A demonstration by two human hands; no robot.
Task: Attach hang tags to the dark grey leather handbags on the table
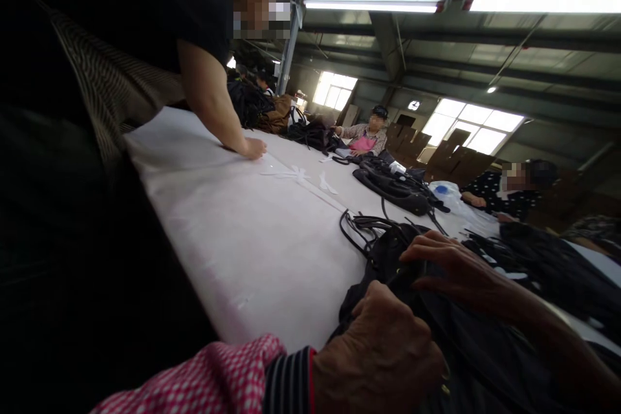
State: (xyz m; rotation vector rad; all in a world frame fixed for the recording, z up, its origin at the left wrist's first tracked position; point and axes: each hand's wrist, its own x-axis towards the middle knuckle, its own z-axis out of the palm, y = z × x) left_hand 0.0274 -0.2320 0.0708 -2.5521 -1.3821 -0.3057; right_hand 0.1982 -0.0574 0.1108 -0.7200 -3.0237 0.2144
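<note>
Left hand [381, 346], in a pink checked sleeve [208, 378] with a striped cuff [290, 381], is clenched against the near side of the black bag [490, 352]; its fingertips are hidden, so whether it grips the cloth cannot be told. Right hand [449, 262], forearm bare and entering from the right, is released, fingers extended and thumb apart, over the top of the same bag. The black bag lies slack on the near right part of the white bench [252, 259], its thin straps [356, 229] looped out over the surface just beyond the hands. White strips [295, 173] lie about the middle of the bench, one loose strip [327, 184] near them. Beyond the black bag lie a second dark bag [398, 187] and a clear plastic bag [458, 204] with something blue in it. On the left a standing person [130, 19] in a dark top leans over, one hand [255, 149] at the bench surface. Across the bench are a person with a pink front [363, 139] and a person in a dotted top [514, 197], with cardboard [456, 158] stacked behind and a round clock [413, 105] on the wall
</note>
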